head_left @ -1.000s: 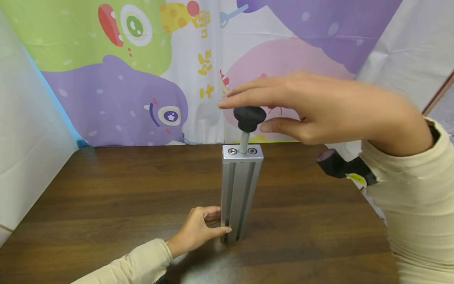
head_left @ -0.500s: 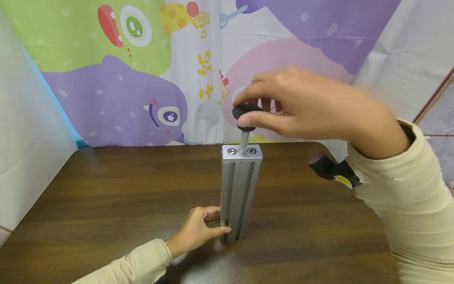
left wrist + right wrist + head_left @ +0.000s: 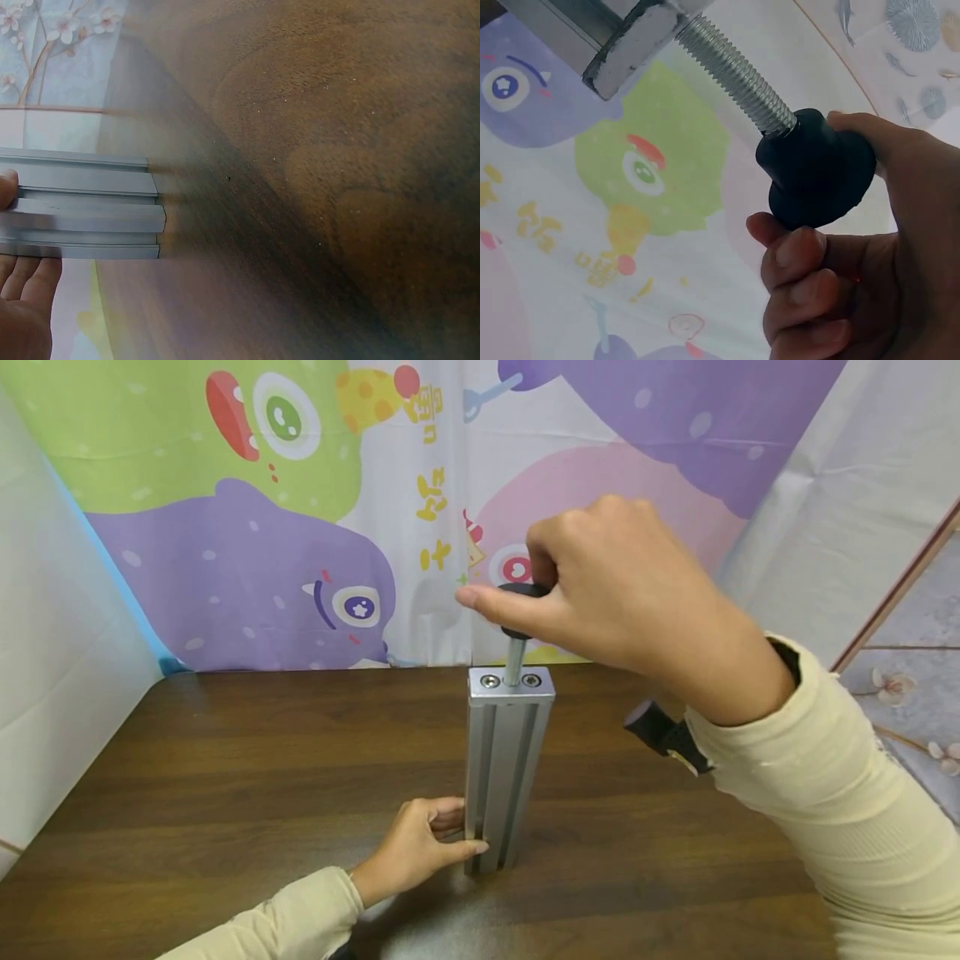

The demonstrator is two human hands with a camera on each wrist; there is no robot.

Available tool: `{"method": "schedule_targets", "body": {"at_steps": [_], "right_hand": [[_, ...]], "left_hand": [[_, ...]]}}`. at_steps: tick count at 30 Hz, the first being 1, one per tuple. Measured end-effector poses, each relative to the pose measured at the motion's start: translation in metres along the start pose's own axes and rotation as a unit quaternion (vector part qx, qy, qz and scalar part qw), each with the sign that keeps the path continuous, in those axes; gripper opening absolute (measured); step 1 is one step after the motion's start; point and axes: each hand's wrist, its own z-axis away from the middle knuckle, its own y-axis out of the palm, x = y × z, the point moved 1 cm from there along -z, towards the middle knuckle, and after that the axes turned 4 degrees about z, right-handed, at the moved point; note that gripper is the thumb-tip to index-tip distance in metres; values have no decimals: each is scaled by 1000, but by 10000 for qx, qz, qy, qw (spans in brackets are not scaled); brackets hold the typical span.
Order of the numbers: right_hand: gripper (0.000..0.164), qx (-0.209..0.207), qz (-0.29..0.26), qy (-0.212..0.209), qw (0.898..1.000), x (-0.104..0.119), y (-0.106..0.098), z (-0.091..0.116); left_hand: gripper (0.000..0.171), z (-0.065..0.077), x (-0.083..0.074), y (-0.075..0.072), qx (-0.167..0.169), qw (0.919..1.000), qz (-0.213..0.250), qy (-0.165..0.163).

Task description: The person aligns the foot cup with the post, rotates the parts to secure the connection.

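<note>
An aluminium profile (image 3: 504, 777) stands upright on the wooden table, with a metal end plate (image 3: 512, 683) bearing two screws on top. From the plate's middle rises the threaded stud (image 3: 739, 75) of a levelling foot, capped by its black base (image 3: 814, 172). My right hand (image 3: 607, 585) pinches this black base between thumb and curled forefinger, the thumb reaching past it to the left in the head view. Low on the profile, my left hand (image 3: 412, 847) grips the sides, thumb in front and fingers behind. The left wrist view shows the profile's lower end (image 3: 157, 217) against the table.
A cartoon-printed curtain (image 3: 292, 568) hangs behind the table (image 3: 225, 777). White sheeting (image 3: 60, 652) stands at the left. A black wrist camera (image 3: 663, 735) is strapped to the right sleeve.
My right hand has gone from straight fingers over the levelling foot to gripping its black base, then turned so the thumb swung left. My left hand and the profile have stayed put.
</note>
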Motion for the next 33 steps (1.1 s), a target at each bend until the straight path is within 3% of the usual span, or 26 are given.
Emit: {"method": "schedule_targets", "body": {"at_steps": [4,7,10,14,18,22,26,29,33], "right_hand": [[57,442,-81,76,9990,-2,-3,1],[55,1033,-354,-193,9938,-11,-6,3],[55,1573,-788,-1017,9791,-23,-11,4],[56,1826,-1332,-2281,9470,-32,-18,6],[62,1827,-1496,-2723,9328,-34,-20,5],[50,1653,-1334,-2669,9400,-35,-15,1],[25,1149,-987,-1937,9693,-28,-9,0],[37,696,-620,-1051,9901,-16,-4,1],[51,375,-152,-178,9990,-3,-1,3]], "left_hand": [[39,0,0,-1,10,10000,3,36],[38,0,-1,-1,17,10000,22,64],[39,0,-1,-1,26,10000,8,58],[40,0,-1,-1,26,10000,3,43],[40,0,-1,0,7,10000,28,16],[41,0,-1,0,1,10000,-12,23],[43,0,0,0,-14,10000,-56,17],[43,0,1,0,-34,10000,-67,-4],[43,0,1,0,-25,10000,-75,-8]]}}
